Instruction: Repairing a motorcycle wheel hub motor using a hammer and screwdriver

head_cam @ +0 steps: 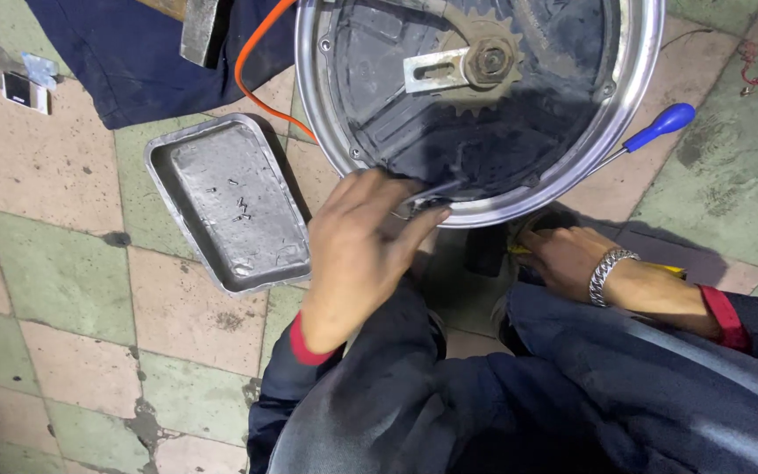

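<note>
A person's left hand pinches a thin metal tool against the wheel hub's lower rim; the right hand, grip unclear, rests just below it, a metal tray to the left.

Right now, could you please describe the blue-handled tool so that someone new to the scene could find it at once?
Start at the big round metal wheel hub lying on the tiled floor. Follow its shiny rim to the lower right edge, above the right hand. There a thin metal shaft sticks out, ending in a bright blue handle, the only blue grip beside the hub.
</note>
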